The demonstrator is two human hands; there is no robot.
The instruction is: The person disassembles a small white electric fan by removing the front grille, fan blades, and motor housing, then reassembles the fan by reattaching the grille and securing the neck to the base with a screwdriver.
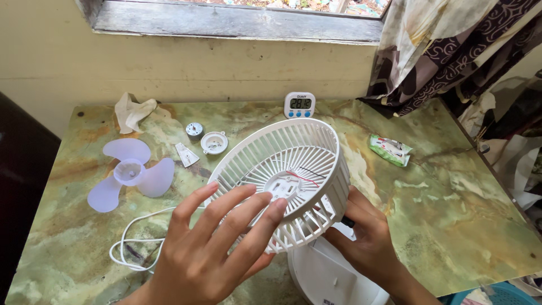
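Green marbled table (451, 214): fan blade (131, 174), cord (132, 243), timer (299, 105).

Cream wall (214, 65), daylit wooden windowsill (237, 22)

Your right side of the table (451, 214) lies open; fan blade (131, 174) and cable (135, 237) crowd your left.
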